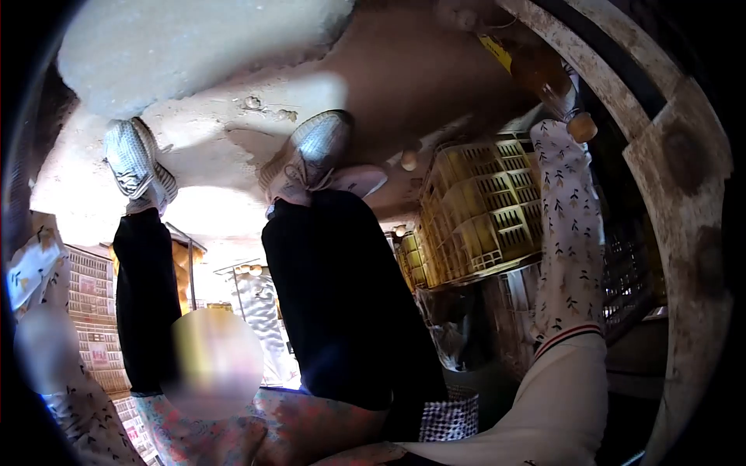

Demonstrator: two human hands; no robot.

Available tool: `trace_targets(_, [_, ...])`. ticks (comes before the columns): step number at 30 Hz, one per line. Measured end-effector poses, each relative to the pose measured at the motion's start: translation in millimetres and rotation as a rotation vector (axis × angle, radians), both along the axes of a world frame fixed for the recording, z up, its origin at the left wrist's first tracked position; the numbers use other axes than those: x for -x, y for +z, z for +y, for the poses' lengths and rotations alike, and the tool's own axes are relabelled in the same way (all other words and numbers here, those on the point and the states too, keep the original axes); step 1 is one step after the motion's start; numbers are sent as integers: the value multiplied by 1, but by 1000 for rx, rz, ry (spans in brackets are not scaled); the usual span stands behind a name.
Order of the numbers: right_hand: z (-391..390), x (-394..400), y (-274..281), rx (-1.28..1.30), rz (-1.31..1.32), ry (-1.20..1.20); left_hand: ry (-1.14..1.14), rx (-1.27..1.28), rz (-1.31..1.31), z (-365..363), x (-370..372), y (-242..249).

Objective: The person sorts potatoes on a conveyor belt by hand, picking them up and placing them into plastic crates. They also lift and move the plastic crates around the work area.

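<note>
Left hand: not visible; cannot tell.
Right hand: indistinct in shadow beyond white leaf-print sleeve (pixel 569 225); opening and hold, cannot tell.
Rounded tan object (pixel 581 126): upper right of frame, beside sleeve end.
Handling: gentle, preferably.

And there's the leaf-print right sleeve (pixel 571 233), right beside yellow plastic crates (pixel 486 210), laced sneakers (pixel 318 147) beyond black trousers (pixel 334 303)!

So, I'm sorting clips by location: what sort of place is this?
Probably a storage or packing area: yellow plastic crates stand on the right, pale slatted crates are stacked at left, and the floor looks dusty.
</note>
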State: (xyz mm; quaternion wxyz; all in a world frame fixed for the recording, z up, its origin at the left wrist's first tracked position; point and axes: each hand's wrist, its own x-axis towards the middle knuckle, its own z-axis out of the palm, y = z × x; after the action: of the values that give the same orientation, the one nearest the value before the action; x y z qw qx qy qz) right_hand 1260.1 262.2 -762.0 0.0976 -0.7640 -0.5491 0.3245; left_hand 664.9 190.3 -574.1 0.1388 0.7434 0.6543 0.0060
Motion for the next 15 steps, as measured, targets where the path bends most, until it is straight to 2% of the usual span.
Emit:
trace_targets(3, [-70,43,41,-32,81,-52,-13,4,-17,-1,7,4])
trace_targets(6, [-190,75,70,221,285,-307,-30,1,-62,-4,12,10])
trace_targets(8, [-290,79,69,396,417,-532,-41,12,-125,-16,14,20])
trace_targets(10, [-339,97,88,398,70,-379,-36,33,-302,-45,11,30])
trace_targets(11, [-346,106,80,353,-28,-403,-59,59,-413,-67,8,37])
trace_targets(13, [-361,116,82,277,-262,-459,-222,269,-669,-122,-9,54])
trace_targets(14, [-358,124,81,197,-192,-602,-379,435,-566,-133,-9,63])
trace_targets(15, [-344,123,78,111,-131,-731,-183,416,-421,-148,-12,48])
